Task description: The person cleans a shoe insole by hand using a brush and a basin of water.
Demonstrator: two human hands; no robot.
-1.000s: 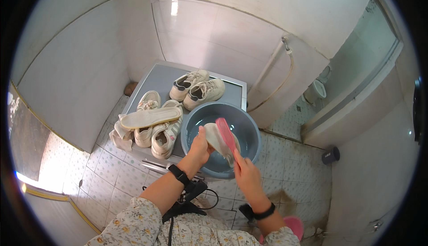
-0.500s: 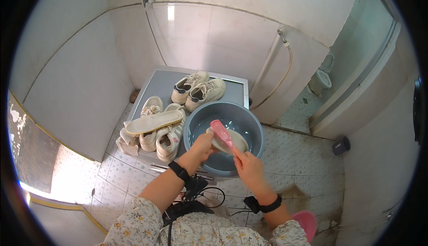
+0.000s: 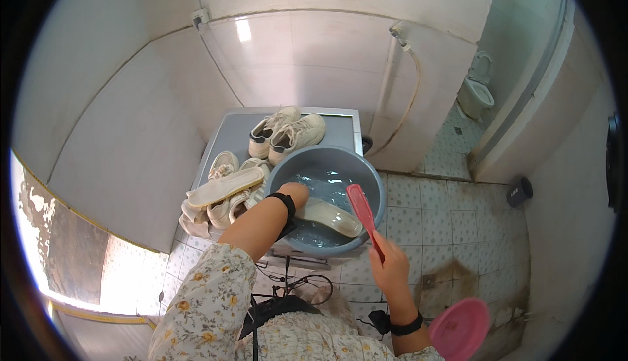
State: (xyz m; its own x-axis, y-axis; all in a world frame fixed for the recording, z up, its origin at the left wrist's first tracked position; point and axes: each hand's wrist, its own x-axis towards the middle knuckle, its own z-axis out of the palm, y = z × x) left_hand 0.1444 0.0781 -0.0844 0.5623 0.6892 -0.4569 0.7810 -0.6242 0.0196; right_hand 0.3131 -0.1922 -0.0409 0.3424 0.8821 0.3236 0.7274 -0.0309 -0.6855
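A grey-blue basin (image 3: 383,194) of water stands at the front of a low grey-topped cabinet. My left hand (image 3: 298,195) reaches into it, closed on one end of a white insole (image 3: 335,218), its fingers mostly hidden. The insole looks wet and shiny, lying low in the basin. In my right hand (image 3: 391,261) is the handle of a pink brush (image 3: 362,205), its head raised over the basin's right side, apart from the insole. Left of the basin, another insole (image 3: 226,188) rests across a pair of white shoes (image 3: 222,163).
Two cream sneakers (image 3: 297,137) sit behind the basin on the cabinet (image 3: 239,129). A pink basin (image 3: 461,328) is on the tiled floor by my right forearm. A dark bin (image 3: 520,192) stands by the right wall, and a hose (image 3: 417,93) hangs from a tap.
The brush has come off the insole and moved right with my right hand. My left hand has lowered the insole into the basin. The view has shifted slightly.
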